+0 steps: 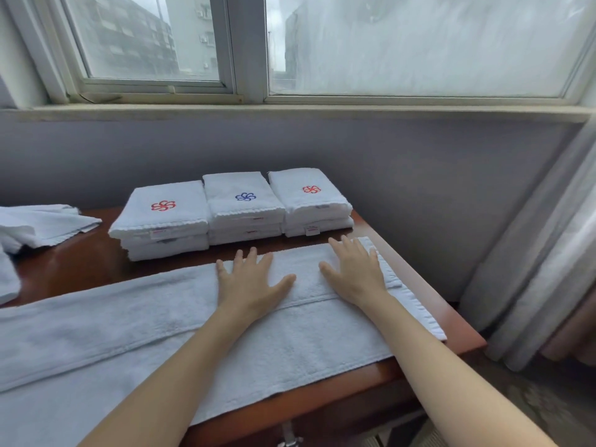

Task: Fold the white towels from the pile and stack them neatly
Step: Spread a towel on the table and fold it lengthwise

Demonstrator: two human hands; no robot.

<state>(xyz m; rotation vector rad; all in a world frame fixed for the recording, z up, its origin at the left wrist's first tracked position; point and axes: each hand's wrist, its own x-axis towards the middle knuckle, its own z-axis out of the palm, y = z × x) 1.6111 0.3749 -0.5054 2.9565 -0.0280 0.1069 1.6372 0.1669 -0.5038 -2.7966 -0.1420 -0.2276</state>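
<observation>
White terry pile (pixel 42 225) sits at the frame's left edge, with folded stacks (pixel 238 204) at centre. One towel (pixel 113 317), folded lengthwise, lies across the tabletop (pixel 80 262). The left hand (pixel 248 285) and right hand (pixel 354 275) press flat on its right end, fingers spread, smoothing it. The next move is probably a crosswise fold, which calls for matched edges.

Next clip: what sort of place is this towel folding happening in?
Likely a hotel guest room or housekeeping area: identical folded white towels with embroidered logos stacked on a wooden table, beneath a window with a curtain.
</observation>
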